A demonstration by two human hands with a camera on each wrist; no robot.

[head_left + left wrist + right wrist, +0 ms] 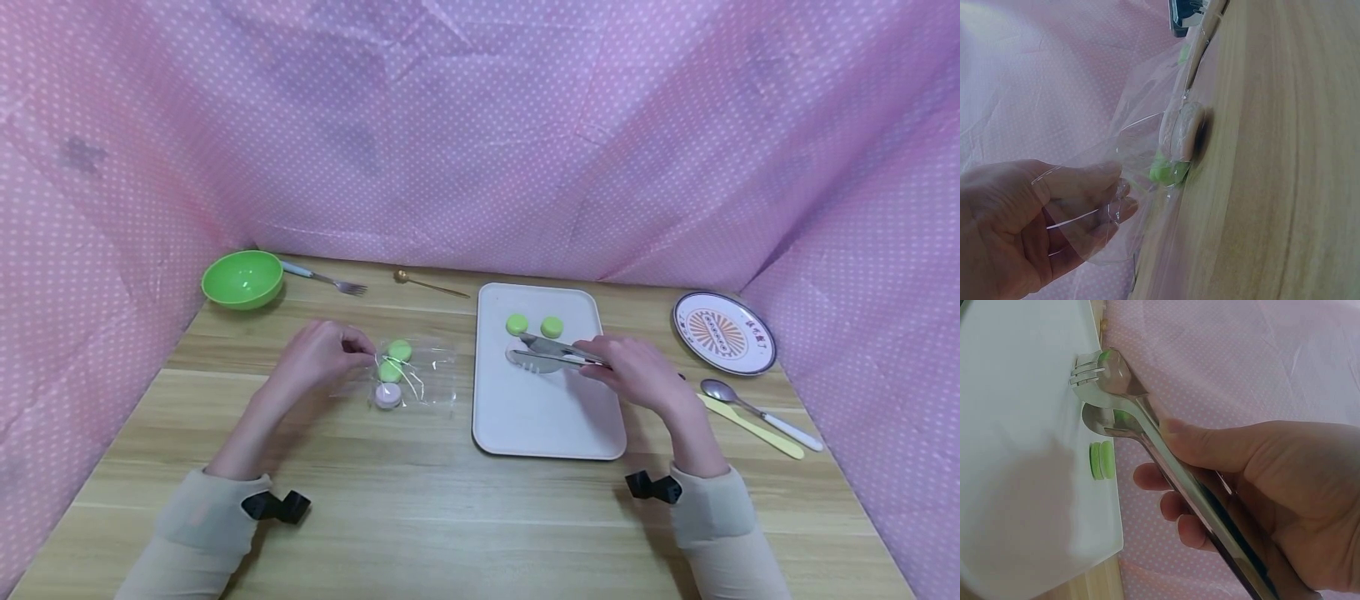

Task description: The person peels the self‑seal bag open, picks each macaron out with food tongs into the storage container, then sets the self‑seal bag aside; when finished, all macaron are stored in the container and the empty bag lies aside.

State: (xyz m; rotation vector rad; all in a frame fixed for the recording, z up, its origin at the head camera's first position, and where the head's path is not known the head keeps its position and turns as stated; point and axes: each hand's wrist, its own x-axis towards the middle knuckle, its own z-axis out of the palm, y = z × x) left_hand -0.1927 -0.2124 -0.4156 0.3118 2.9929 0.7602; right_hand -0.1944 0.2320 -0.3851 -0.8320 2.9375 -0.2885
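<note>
At the left, my left hand pinches the edge of a clear plastic bag. Two green macarons and a pale purple macaron lie in the bag, its film stretched from the fingertips in the left wrist view. My right hand grips metal serving tongs, with one fork-shaped end and one spoon-shaped end. The tongs' ends are over the white tray, around a pale macaron largely hidden by them. Two green macarons sit just behind on the tray.
A green bowl, a fork and a small gold spoon lie along the back. At the right are a patterned plate, a white-handled spoon and a yellow knife. A pink dotted cloth hangs around the table.
</note>
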